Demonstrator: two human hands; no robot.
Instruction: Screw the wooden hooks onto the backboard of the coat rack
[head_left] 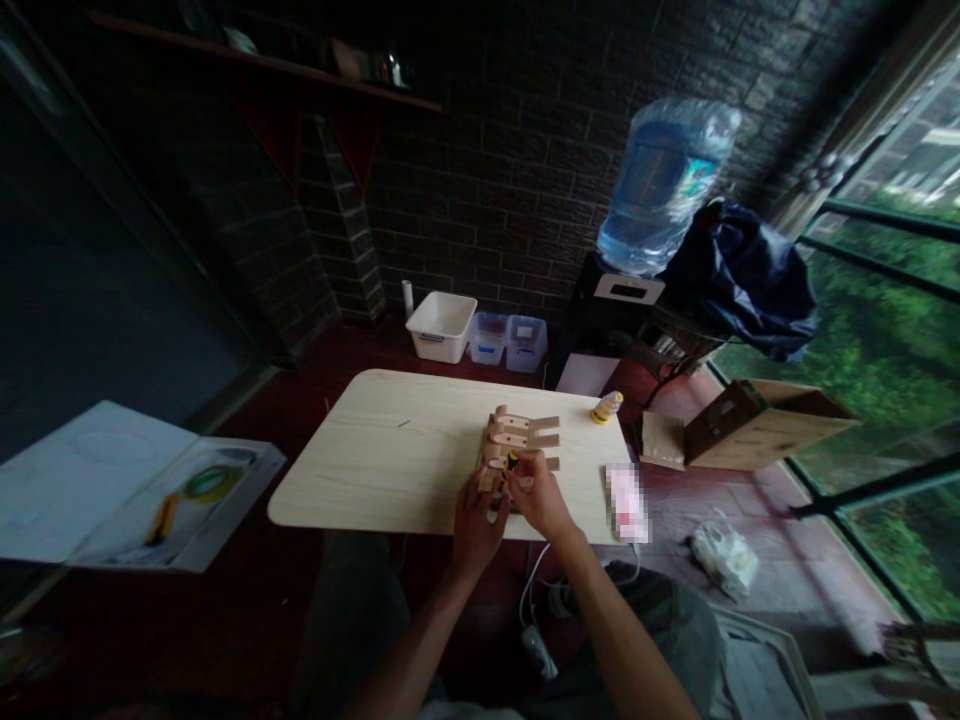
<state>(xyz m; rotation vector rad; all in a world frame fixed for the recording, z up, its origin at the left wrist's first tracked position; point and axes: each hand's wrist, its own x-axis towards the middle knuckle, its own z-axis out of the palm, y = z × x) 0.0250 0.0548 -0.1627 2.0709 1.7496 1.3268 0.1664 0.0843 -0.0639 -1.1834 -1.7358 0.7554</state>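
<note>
At the near end of the wooden piece [516, 439], lying on the surface [375, 455], the left hand [478, 522] has its fingers around the wood; the right hand [538, 492] pinches a yellow-and-black tool [512, 461] there. Fastening seems underway, probably calling for steady bracing next.

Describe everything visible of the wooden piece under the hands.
The wooden piece looks tan, with several roughly parallel strips, rounded at left, pointing right; some show dark spots, perhaps holes. It lies on the table, toward the right. The left hand and right hand cover its near end, apparently touching it.
</note>
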